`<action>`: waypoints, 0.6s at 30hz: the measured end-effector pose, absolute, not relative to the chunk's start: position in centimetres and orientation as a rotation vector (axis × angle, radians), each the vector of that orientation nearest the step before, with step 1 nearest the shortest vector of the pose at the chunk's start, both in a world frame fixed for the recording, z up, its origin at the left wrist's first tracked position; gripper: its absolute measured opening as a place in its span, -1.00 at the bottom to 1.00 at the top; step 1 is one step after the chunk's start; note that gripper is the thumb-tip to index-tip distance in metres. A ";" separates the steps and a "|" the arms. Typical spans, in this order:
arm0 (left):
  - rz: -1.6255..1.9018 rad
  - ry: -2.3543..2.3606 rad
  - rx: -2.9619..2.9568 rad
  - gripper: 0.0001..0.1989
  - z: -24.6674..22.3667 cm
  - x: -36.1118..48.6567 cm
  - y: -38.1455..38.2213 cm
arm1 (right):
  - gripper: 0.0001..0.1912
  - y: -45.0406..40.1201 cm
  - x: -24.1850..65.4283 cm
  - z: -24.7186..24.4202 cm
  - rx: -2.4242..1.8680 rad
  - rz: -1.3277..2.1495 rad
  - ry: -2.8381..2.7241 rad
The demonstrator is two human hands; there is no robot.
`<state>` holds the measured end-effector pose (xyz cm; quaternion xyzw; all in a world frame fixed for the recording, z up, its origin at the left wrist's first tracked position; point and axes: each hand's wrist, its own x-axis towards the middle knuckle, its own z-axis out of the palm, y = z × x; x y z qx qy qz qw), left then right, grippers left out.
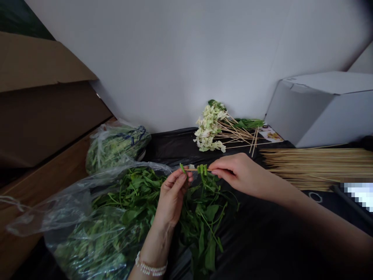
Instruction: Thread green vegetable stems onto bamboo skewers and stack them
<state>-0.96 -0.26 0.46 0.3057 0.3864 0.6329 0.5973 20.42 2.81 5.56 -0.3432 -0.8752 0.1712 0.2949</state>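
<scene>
My right hand (237,171) is closed in a pinch on a thin wooden skewer (191,169), held roughly level. Several folded green stems (202,170) are threaded on it near my right fingertips, with leaves hanging below. At the skewer's other end, my left hand (171,194) pinches a short green stem (182,168) between thumb and fingers; whether the point has pierced it I cannot tell. Loose leafy greens (140,190) spill from a clear plastic bag (78,202) under and beside my left hand. More leafy stems (211,214) lie below the skewer.
Finished-looking skewers of pale leaves (211,128) lie against the white wall, beside green stems (247,123). A bundle of bare skewers (303,161) sits at right, before a white box (326,109). A second bag of greens (113,147) and a cardboard box (43,116) stand left.
</scene>
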 end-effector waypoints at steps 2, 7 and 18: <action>1.474 0.896 0.716 -0.74 0.5 -0.9 -0.3 | -0.76 2.8 20.3 5.4 -0.919 0.458 -2.339; 1.481 0.926 0.699 -0.68 0.7 -0.8 -0.3 | -0.77 2.6 20.2 5.4 -0.938 0.484 -2.328; 1.487 0.910 0.616 -0.69 0.6 -1.2 -0.1 | -0.78 2.7 20.2 5.4 -0.918 0.525 -2.347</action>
